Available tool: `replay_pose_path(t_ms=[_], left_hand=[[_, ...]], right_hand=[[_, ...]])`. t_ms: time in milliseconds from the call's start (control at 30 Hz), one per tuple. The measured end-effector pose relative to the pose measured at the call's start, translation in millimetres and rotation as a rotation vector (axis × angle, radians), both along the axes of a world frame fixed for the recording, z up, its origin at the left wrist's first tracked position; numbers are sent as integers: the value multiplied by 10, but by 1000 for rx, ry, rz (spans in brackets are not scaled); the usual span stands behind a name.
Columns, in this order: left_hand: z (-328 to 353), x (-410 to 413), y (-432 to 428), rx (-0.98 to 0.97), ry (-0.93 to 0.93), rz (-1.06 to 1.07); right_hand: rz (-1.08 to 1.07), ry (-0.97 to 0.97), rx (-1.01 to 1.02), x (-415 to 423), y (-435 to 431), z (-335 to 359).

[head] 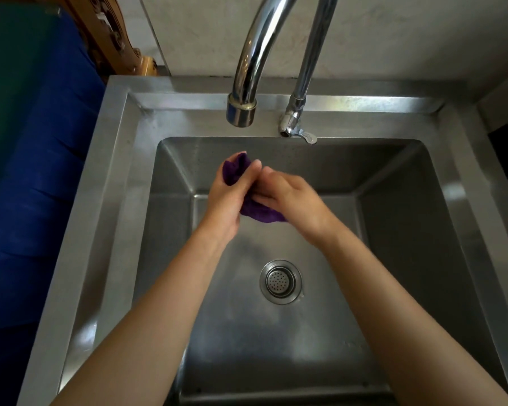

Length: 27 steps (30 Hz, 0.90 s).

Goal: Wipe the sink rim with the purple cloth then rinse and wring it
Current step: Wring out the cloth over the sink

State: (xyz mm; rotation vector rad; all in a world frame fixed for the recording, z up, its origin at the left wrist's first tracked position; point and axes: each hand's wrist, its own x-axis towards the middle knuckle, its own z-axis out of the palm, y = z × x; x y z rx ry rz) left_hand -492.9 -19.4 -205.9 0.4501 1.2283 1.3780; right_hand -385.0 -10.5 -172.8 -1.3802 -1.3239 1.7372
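The purple cloth point(261, 213) is bunched up between both hands over the far half of the steel sink basin. My left hand point(232, 194) grips its upper end, where a tuft sticks out past the fingers. My right hand point(291, 197) clasps the lower end, with cloth showing below the palm. Most of the cloth is hidden inside the two grips. The sink rim point(112, 183) runs around the basin. The curved tap spout point(242, 111) hangs above and behind the hands; no water stream is visible.
The tap lever point(304, 136) sits at the back rim right of the spout. A round drain strainer point(280, 281) lies in the basin floor below my hands. A blue cloth-covered surface point(33, 200) borders the sink's left side. A pale wall stands behind.
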Motion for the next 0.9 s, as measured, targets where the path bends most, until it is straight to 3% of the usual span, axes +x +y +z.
replay_pose_path(t_ms=[67,133,233,300,367,433,567,767,900], left_hand=[[1,-22,4,-34,16,7],[15,-27,6,-59,-51,34],[64,0,21,-123,-304,109],[93,25,38,-149,-362,119],[120,58,41,-129,-327,118],[133,73,52,-80,-203,116],[153,115,18,21,-52,133],[257,143,73,139,-229,269],[267,157,138,12,-232,268]], right_hand=[[-107,88,8,165,53,25],[-276,-59,213,314,72,-117],[-98,-148,283,274,-172,-385],[-9,-14,221,171,-332,-489],[-119,187,136,68,-387,-451],[-222,227,145,-30,-362,-396],[-418,1,185,-187,-301,-348],[-391,-470,331,-213,-236,-326],[-334,-495,293,-178,-214,-341]])
